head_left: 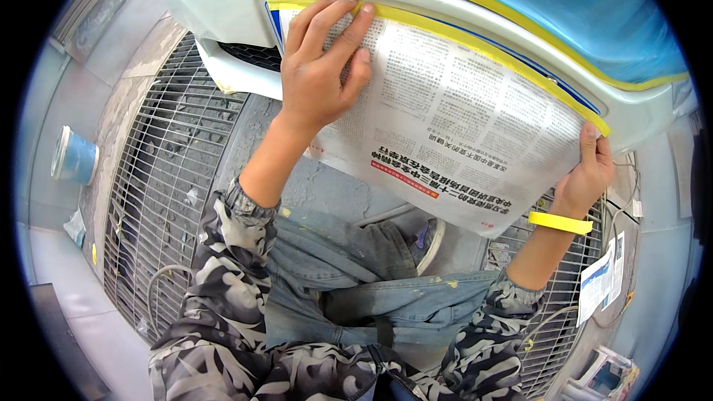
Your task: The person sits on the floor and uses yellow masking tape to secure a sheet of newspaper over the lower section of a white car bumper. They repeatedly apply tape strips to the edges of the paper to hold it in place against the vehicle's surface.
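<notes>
A printed newspaper sheet (445, 96) hangs from a strip of yellow masking tape (475, 43) along its upper edge, against a pale car bumper (416, 0). Spread fingers of my left hand (321, 67) press on the tape near the sheet's upper left corner. At the right corner, my right hand (587, 171) pinches the sheet and the tape's end between thumb and fingers. Around my right wrist sits a yellow band (561, 223) that looks like a tape roll. Dark blue edging (572, 93) shows above the taped border.
Blue plastic film (564, 7) covers the upper part of the car. Metal floor grating (167, 171) runs on both sides of my bent legs. A blue bucket (76, 157) stands at left; printed sheets (600, 278) and a hose (613, 223) lie at right.
</notes>
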`<state>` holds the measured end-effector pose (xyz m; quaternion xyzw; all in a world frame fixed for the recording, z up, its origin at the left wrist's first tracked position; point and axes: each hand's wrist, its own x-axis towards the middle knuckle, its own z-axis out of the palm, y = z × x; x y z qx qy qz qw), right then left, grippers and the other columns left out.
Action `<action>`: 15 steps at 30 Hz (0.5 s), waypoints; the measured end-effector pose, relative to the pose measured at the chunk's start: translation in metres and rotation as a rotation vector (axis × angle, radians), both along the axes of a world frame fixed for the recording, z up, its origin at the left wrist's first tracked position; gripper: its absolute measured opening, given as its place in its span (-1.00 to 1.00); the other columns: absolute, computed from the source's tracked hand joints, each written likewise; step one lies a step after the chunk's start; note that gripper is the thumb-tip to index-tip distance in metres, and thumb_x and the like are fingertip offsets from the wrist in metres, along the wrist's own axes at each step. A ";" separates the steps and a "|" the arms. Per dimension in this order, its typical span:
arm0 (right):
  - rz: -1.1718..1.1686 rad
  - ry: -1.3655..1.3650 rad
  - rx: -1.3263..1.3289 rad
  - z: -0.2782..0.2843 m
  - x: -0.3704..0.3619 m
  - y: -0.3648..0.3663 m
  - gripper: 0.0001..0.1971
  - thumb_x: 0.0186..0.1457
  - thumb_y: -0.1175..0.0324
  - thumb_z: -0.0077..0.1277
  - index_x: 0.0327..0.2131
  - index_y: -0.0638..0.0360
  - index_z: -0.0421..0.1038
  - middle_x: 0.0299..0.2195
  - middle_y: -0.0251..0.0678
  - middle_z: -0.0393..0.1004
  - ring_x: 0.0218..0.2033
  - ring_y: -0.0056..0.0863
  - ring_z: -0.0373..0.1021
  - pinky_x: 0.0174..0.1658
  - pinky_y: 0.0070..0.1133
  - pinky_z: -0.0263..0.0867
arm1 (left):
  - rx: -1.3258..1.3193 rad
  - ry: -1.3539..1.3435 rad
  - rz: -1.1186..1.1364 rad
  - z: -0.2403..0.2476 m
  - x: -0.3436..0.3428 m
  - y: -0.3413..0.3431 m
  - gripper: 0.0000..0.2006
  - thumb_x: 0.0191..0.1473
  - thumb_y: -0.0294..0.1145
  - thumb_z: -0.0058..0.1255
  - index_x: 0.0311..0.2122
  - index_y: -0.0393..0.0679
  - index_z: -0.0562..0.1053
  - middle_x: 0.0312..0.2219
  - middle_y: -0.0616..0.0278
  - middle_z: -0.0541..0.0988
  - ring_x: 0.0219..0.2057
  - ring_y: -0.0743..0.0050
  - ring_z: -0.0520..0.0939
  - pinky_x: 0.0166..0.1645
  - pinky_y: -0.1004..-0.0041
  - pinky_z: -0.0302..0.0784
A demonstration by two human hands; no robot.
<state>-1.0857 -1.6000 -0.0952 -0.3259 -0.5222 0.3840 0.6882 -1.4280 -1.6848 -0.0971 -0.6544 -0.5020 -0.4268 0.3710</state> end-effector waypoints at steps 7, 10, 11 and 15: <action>-0.015 -0.013 -0.042 -0.013 -0.001 0.006 -0.72 0.14 0.37 0.07 -0.16 0.42 0.44 -0.24 -0.31 0.50 -0.24 -0.63 0.36 -0.07 -0.67 0.23 | -0.068 -0.018 0.012 -0.002 0.009 -0.006 -0.61 -0.06 -0.47 -0.04 -0.04 -0.19 0.50 -0.06 0.18 0.45 0.03 0.15 0.40 0.11 0.29 0.31; -0.012 0.016 -0.098 -0.011 0.000 0.000 -0.72 0.14 0.37 0.07 -0.17 0.42 0.44 -0.24 -0.31 0.50 -0.25 -0.63 0.36 -0.08 -0.68 0.23 | -0.050 -0.055 -0.059 -0.004 -0.001 -0.006 -0.62 -0.04 -0.50 -0.06 -0.05 -0.21 0.50 -0.07 0.15 0.46 0.00 0.18 0.43 0.10 0.29 0.34; -0.012 0.013 -0.091 -0.010 0.000 -0.002 -0.72 0.14 0.37 0.07 -0.17 0.43 0.44 -0.24 -0.31 0.50 -0.26 -0.63 0.36 -0.09 -0.68 0.23 | -0.030 -0.088 -0.095 -0.006 -0.007 -0.006 -0.63 -0.04 -0.50 -0.07 -0.06 -0.21 0.50 -0.07 0.13 0.47 -0.02 0.19 0.44 0.09 0.30 0.35; -0.018 0.007 -0.039 -0.007 0.004 -0.002 -0.73 0.14 0.38 0.07 -0.18 0.43 0.44 -0.25 -0.31 0.50 -0.27 -0.63 0.36 -0.10 -0.68 0.24 | 0.011 -0.102 -0.095 -0.006 -0.006 -0.006 -0.65 -0.03 -0.54 -0.10 -0.08 -0.23 0.51 -0.10 0.08 0.48 -0.07 0.22 0.49 0.05 0.32 0.38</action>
